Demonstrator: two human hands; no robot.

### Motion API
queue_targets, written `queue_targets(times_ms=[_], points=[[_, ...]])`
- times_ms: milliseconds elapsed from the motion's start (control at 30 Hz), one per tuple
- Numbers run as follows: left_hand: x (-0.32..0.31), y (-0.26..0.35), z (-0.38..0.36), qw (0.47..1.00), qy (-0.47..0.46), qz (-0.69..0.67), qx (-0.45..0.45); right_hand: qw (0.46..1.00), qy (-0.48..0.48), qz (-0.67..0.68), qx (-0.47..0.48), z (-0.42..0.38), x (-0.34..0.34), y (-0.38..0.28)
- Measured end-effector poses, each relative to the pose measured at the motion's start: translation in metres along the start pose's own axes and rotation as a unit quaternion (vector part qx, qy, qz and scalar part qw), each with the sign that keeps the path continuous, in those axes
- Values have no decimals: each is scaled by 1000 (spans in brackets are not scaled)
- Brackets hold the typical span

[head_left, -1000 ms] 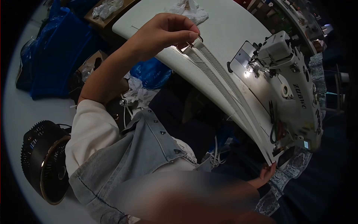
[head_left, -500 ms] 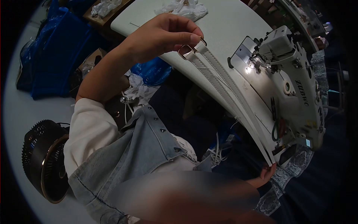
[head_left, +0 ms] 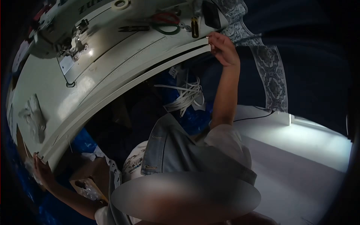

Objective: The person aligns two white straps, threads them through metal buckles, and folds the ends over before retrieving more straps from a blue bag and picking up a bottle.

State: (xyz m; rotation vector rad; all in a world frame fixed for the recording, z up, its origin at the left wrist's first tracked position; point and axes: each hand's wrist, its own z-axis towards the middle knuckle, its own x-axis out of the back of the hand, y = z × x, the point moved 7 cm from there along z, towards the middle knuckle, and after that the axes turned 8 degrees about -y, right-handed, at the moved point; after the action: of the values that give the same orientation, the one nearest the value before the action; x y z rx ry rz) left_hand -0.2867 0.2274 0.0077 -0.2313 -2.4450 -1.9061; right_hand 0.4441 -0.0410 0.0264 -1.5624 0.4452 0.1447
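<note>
Two long white straps (head_left: 165, 64) are stretched side by side along the curved front edge of the white sewing table (head_left: 112, 75). At the far right end, my right hand (head_left: 224, 48) pinches the strap ends, where small metal glints show. My left hand (head_left: 43, 172) is closed on the other ends at the lower left, by the table's corner; its fingers are small and dim there. Nearest my right hand on the table are a yellow-handled screwdriver (head_left: 194, 28) and a dark flat object (head_left: 211, 15). Scissors (head_left: 166, 30) with red and green handles lie beside black thread snips (head_left: 134, 28).
A sewing machine (head_left: 47, 43) stands at the upper left, its needle area lit. A crumpled pale cloth or glove (head_left: 35, 118) lies on the table's left part. Below the edge are a bundle of white straps (head_left: 187, 93), blue plastic (head_left: 84, 141) and a cardboard box (head_left: 95, 168). Patterned lace (head_left: 270, 78) hangs at right.
The view has turned to the right, so the machine now appears at upper left. My left hand has lowered from above the table to its corner, bringing the straps along the edge.
</note>
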Motion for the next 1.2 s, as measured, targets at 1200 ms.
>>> queue_targets(times_ms=[1200], points=[[51, -42, 47, 973, -119, 164, -106, 941, 32, -331, 56, 13, -62, -10]])
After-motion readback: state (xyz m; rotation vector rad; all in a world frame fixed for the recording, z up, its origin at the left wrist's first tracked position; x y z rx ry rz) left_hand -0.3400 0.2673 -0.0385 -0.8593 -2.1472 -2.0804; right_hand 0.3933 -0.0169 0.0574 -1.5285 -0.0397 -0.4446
